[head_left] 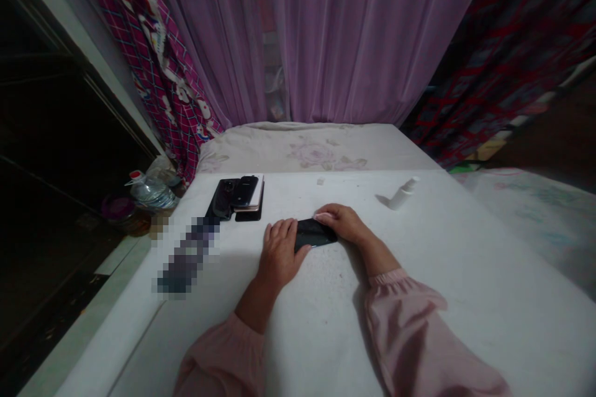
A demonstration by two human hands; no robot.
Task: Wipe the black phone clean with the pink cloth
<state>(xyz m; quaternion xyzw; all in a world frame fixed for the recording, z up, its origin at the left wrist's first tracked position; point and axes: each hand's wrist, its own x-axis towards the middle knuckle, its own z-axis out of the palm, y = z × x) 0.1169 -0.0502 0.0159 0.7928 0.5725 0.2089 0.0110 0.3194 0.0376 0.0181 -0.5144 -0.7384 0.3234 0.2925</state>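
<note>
White-covered table (419,310), purple curtains (344,37) behind: two hands on one dark phone (316,236)

Phone lies flat around mid-table, long side running left to right, between the hands. Left hand (278,255) braces its left end: fingers side by side, thumb spread off along the near edge. Right hand (345,222) is at the far right corner, fingertips bunched, pinching a small pale pink wad (323,217), probably cloth. How the right fingers overlap, can't tell from here.

Step in hand, my read: rubbing that corner, left hand as anchor. Any further stroke would call for light pressure and a firm left hold, so the phone doesn't skid on the fabric; the end under the left fingers needs them shifted to be reached.

Edges and room: tightest on the left. Small black phone (245,191) sits on a pale phone (257,192), larger black phone (221,201) just left of them, then a pixelated strip (186,254), contents unreadable, near the table's left edge. White spray bottle (403,194) stands well apart, far right. Widest stretches for the elbows: right and near side. Far side, small pale square (320,182) short of the floral cloth (311,152).
</note>
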